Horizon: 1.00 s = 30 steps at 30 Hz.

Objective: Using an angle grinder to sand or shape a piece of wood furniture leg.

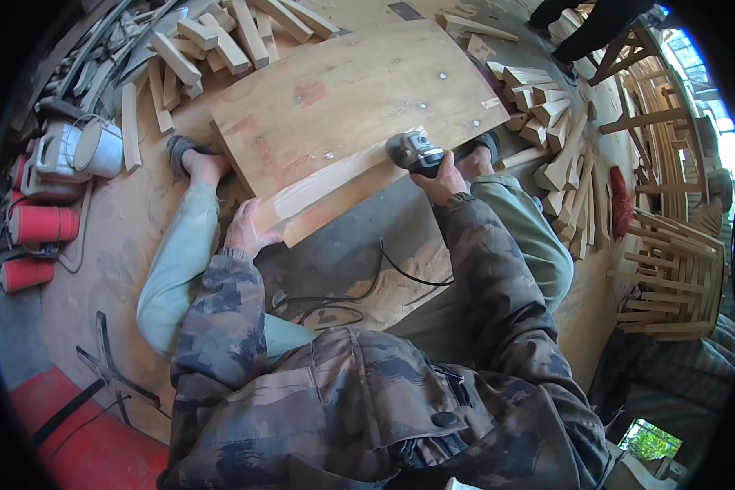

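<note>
A large plywood board (343, 98) lies on the floor ahead of me, with a pale wooden plank (335, 175) resting on its near edge. My right hand (443, 181) grips a handheld power sander (412, 151) whose disc presses on the plank's right end. My left hand (243, 233) lies flat against the plank's near left end, fingers spread. The tool's black cable (392, 265) trails across the floor toward my lap. My legs in light green trousers spread to either side of the board.
Cut wood blocks (212, 41) are piled at the back left and more offcuts (559, 131) at the right. Red and white canisters (45, 192) stand at left. Wooden chair frames (670, 269) are stacked at right. Another person's legs (580, 20) show at the top right. Sawdust covers the floor.
</note>
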Available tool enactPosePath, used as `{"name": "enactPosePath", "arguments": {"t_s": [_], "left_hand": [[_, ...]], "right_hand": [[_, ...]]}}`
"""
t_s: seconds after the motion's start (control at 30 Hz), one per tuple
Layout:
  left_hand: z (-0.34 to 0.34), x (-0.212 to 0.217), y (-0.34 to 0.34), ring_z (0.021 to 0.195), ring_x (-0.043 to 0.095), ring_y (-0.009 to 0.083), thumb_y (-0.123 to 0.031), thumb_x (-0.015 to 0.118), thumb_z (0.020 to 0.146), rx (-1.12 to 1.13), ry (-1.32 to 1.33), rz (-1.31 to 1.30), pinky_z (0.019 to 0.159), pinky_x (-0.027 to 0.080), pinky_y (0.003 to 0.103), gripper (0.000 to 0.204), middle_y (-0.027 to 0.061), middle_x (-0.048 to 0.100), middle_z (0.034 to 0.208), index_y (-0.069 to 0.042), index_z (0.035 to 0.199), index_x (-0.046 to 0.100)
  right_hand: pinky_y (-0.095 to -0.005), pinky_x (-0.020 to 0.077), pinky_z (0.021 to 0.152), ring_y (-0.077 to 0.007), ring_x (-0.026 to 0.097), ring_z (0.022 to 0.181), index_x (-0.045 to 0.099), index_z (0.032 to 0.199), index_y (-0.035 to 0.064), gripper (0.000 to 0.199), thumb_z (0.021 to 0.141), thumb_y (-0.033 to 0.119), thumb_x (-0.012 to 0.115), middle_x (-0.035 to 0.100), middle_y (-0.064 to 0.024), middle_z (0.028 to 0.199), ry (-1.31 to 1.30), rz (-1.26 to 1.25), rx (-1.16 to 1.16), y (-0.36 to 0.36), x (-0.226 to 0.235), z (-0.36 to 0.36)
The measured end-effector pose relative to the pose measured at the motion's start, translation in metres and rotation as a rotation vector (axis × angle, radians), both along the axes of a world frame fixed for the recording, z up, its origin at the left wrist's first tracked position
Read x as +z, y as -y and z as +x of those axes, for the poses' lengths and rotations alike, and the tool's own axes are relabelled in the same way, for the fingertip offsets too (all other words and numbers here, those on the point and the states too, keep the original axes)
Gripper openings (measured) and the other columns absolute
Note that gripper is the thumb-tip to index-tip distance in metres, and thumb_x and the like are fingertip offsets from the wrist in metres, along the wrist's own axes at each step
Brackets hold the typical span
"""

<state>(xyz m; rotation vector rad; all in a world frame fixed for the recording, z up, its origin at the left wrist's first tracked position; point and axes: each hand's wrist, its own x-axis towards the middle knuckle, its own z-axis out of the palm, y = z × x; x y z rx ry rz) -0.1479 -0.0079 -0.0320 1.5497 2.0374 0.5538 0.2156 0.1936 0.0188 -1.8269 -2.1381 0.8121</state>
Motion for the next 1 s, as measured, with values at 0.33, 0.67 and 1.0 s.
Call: {"name": "enactPosePath", "arguments": {"t_s": [0.33, 0.67, 1.0], "left_hand": [[-0.001, -0.008, -0.003, 0.118, 0.051, 0.031, -0.023, 0.09, 0.051, 0.013, -0.018, 0.01, 0.097, 0.044, 0.039, 0.092, 0.0133, 0.051, 0.128, -0.004, 0.13, 0.046], [-0.004, -0.004, 0.002, 0.118, 0.05, 0.0296, -0.021, 0.09, 0.051, 0.035, -0.014, -0.006, 0.098, 0.043, 0.039, 0.092, 0.012, 0.05, 0.128, -0.005, 0.13, 0.045], [0.012, -0.001, 0.006, 0.122, 0.043, 0.0322, -0.028, 0.09, 0.05, 0.02, -0.22, 0.085, 0.102, 0.038, 0.041, 0.099, 0.0145, 0.044, 0.129, -0.005, 0.132, 0.04]], "right_hand": [[-0.0435, 0.0491, 0.084, -0.0415, 0.061, 0.1, 0.034, 0.123, -0.0013, 0.077, 0.071, 0.038, 0.075, 0.06, -0.0291, 0.105, -0.007, -0.046, -0.031, 0.007, -0.002, -0.027], [-0.0461, 0.0501, 0.079, -0.0431, 0.062, 0.093, 0.032, 0.127, 0.0032, 0.078, 0.072, 0.038, 0.074, 0.062, -0.0285, 0.099, -0.07, -0.11, 0.121, 0.03, 0.002, -0.044], [-0.0391, 0.048, 0.087, -0.0358, 0.061, 0.103, 0.036, 0.122, -0.0065, 0.08, 0.068, 0.037, 0.076, 0.06, -0.0255, 0.11, -0.056, -0.021, -0.291, -0.036, -0.014, 0.032]]}}
